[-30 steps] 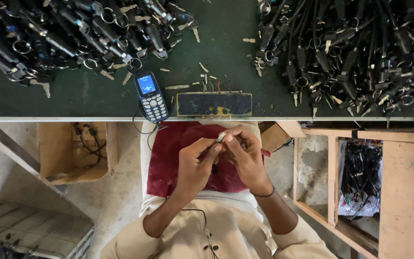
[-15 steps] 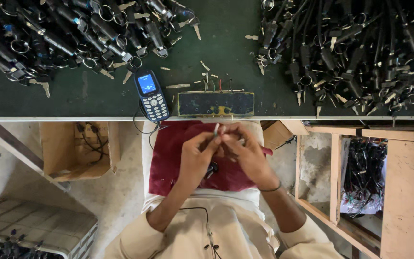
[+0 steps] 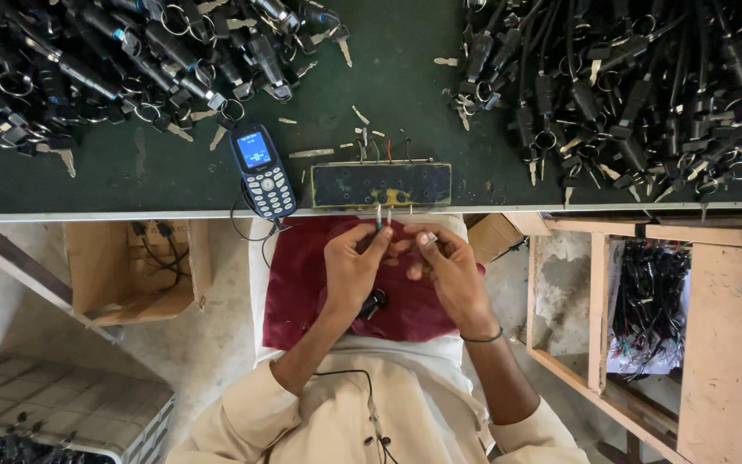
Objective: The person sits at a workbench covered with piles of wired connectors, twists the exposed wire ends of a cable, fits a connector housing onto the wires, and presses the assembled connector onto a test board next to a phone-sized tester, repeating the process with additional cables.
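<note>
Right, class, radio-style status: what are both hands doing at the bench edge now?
Left hand pinching a thin wire end. Right hand alongside, fingertips on a small part. Both just below the black test block. Nothing between.

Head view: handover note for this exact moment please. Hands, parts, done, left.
Left hand: fingertips pinch a thin wire end just below the small dark test block at the table edge.
Right hand: fingers closed on a small pale piece, close beside the left hand, over the red cloth on the lap.
A dark part lies on the cloth under the left hand.
Piles of black keyed cable parts: left pile, right pile.
Phone sits left of the block.
Done versus left: cannot tell which pile is finished.
</note>
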A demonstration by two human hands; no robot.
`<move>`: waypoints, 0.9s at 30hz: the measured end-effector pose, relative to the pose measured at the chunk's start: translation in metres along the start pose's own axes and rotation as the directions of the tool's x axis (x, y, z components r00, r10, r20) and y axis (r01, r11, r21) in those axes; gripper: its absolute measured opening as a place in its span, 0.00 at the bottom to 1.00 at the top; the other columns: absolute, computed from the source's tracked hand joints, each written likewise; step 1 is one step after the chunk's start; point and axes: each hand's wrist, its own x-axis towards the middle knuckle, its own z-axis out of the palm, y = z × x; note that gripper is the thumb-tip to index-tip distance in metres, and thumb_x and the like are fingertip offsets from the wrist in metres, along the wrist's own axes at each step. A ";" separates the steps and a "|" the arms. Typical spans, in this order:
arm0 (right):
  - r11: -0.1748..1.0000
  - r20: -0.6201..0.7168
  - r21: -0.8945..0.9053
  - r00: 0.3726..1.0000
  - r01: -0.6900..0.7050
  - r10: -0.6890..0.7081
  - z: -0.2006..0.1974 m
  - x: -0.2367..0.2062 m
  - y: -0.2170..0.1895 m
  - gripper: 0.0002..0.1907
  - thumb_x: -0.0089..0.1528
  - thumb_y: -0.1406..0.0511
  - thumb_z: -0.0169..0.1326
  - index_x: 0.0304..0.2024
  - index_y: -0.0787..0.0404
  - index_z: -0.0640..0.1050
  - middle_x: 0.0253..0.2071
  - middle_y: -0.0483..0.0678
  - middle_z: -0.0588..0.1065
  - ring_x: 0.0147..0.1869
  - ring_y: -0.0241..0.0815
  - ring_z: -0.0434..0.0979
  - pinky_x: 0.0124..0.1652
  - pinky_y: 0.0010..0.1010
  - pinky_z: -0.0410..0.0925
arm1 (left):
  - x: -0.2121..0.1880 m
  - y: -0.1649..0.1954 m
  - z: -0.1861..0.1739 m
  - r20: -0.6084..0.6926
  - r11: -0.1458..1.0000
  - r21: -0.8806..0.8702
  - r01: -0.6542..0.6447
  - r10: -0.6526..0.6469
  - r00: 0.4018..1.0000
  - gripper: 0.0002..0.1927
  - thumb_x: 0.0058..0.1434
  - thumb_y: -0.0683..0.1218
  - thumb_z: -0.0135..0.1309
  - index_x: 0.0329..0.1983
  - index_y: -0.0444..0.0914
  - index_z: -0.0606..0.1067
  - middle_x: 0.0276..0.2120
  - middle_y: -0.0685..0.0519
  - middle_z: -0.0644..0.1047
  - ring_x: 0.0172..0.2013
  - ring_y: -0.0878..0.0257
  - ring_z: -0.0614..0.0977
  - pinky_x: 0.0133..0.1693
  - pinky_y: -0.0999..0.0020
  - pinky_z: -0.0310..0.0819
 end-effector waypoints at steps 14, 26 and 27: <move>0.990 -0.032 -0.129 0.997 0.061 -0.066 -0.010 0.000 0.006 0.13 0.71 0.65 0.52 0.51 0.70 0.79 0.41 0.48 0.78 0.38 0.33 0.73 0.39 0.25 0.68 | 0.003 -0.002 0.004 -0.045 0.989 0.147 -0.031 0.038 0.998 0.11 0.66 0.44 0.57 0.35 0.29 0.80 0.24 0.51 0.82 0.25 0.68 0.83 0.29 0.72 0.82; 0.994 0.010 -0.094 0.998 0.064 -0.063 0.004 -0.002 -0.014 0.12 0.68 0.68 0.50 0.52 0.66 0.76 0.40 0.45 0.77 0.40 0.33 0.75 0.46 0.25 0.71 | 0.006 -0.002 0.006 -0.097 0.981 0.188 -0.054 0.074 0.993 0.11 0.66 0.43 0.58 0.34 0.29 0.80 0.23 0.51 0.81 0.25 0.69 0.82 0.29 0.72 0.80; 0.991 -0.021 -0.127 0.998 0.051 -0.055 0.004 -0.001 -0.013 0.11 0.69 0.68 0.50 0.50 0.68 0.77 0.40 0.45 0.78 0.39 0.33 0.75 0.44 0.25 0.71 | 0.006 -0.001 0.008 -0.101 0.972 0.220 -0.078 0.102 0.990 0.11 0.66 0.43 0.58 0.34 0.28 0.80 0.23 0.51 0.81 0.25 0.69 0.82 0.29 0.73 0.79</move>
